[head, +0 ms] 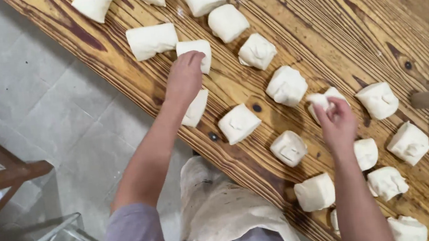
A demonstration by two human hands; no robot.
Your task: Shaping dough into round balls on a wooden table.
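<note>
While the left hand [184, 78] lies curled over one white dough piece [197, 52], the right hand [337, 122] pinches another dough lump [321, 101] on the wooden table [322, 22].

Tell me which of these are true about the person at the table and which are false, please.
1. The left hand rests on a dough piece near the table's edge. True.
2. The dough pieces lie on a metal tray. False: they lie straight on a wooden table.
3. The right hand pinches a dough piece in its fingertips. True.
4. The person wears black gloves. False: both hands are bare.
5. The person wears a pale apron. True.
6. Only two dough pieces are on the table. False: many are spread along it.
</note>
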